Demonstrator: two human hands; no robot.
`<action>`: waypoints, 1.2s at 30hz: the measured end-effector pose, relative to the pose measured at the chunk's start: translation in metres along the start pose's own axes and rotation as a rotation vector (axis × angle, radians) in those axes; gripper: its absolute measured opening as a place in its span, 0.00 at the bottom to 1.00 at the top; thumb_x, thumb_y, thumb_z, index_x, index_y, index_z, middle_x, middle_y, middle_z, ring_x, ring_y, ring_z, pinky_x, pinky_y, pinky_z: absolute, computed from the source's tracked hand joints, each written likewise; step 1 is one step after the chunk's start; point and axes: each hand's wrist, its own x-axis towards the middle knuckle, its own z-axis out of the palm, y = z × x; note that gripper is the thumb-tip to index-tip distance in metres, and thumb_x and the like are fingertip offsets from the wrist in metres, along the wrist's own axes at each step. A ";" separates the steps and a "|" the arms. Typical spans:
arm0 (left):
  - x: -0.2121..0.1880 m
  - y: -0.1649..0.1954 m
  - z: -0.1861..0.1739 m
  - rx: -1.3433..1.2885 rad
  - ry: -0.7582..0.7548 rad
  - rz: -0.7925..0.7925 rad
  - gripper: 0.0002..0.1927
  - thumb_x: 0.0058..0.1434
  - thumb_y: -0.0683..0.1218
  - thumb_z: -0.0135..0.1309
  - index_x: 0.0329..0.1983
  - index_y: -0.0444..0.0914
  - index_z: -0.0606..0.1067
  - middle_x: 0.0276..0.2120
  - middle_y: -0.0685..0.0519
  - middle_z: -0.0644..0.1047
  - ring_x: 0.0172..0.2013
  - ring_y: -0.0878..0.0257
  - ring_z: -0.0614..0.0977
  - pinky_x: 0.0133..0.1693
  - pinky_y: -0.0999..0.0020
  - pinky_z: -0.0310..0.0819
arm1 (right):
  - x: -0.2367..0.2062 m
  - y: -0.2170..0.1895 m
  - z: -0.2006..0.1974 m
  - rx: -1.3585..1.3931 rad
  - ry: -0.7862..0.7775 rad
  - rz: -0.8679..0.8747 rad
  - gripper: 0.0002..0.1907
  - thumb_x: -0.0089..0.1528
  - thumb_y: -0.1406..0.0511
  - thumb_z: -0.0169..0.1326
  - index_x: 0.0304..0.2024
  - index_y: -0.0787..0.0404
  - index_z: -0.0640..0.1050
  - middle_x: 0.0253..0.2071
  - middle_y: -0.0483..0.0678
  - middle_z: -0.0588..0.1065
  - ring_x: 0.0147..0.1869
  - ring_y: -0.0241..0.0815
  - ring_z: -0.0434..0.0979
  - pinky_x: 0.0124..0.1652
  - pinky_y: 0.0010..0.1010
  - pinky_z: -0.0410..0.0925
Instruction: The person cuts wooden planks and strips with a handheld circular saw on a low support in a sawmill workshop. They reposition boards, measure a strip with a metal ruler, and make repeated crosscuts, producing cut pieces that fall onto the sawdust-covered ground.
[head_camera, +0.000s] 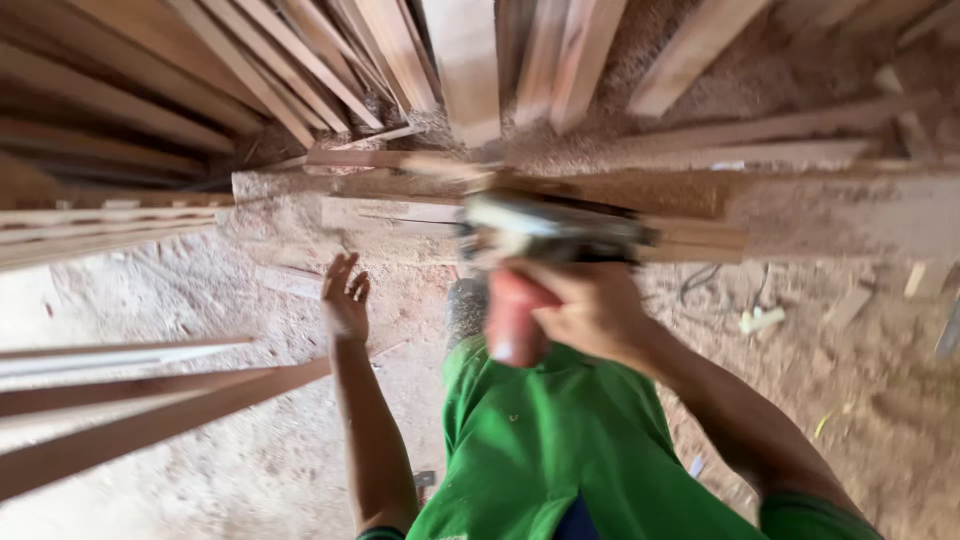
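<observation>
My right hand (590, 310) grips the red handle of a power tool (545, 235) with a silvery metal head, blurred by motion, held in front of my chest. The tool's head is over a long wooden plank (700, 195) that lies across the view. My left hand (345, 295) is free, fingers spread, hanging below the plank's left end and touching nothing. My green shirt (540, 450) fills the lower middle.
Several wooden planks (300, 60) are stacked and leaning at the top and left. Long thin strips (150, 400) jut in from the lower left. Sawdust covers the ground (850, 380), with small offcuts (760, 320) at the right.
</observation>
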 end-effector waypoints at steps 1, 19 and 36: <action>-0.005 -0.010 0.006 -0.023 0.029 -0.013 0.30 0.67 0.50 0.50 0.71 0.37 0.65 0.60 0.48 0.76 0.44 0.62 0.75 0.49 0.67 0.72 | -0.011 0.010 -0.019 -0.038 0.030 0.000 0.25 0.54 0.68 0.64 0.56 0.55 0.80 0.43 0.53 0.82 0.40 0.51 0.84 0.43 0.40 0.77; -0.225 -0.279 0.362 0.366 -0.307 0.029 0.37 0.57 0.47 0.63 0.68 0.32 0.66 0.67 0.45 0.65 0.58 0.53 0.75 0.55 0.59 0.76 | -0.269 0.202 -0.272 -0.139 0.008 0.211 0.26 0.53 0.69 0.62 0.56 0.58 0.81 0.41 0.54 0.82 0.39 0.47 0.85 0.41 0.36 0.76; -0.271 -0.313 0.417 0.449 -0.037 0.247 0.30 0.57 0.44 0.57 0.65 0.36 0.71 0.73 0.45 0.62 0.73 0.51 0.62 0.69 0.57 0.62 | -0.311 0.283 -0.244 0.024 -0.208 0.189 0.12 0.53 0.67 0.62 0.40 0.61 0.81 0.28 0.52 0.80 0.29 0.49 0.83 0.31 0.37 0.74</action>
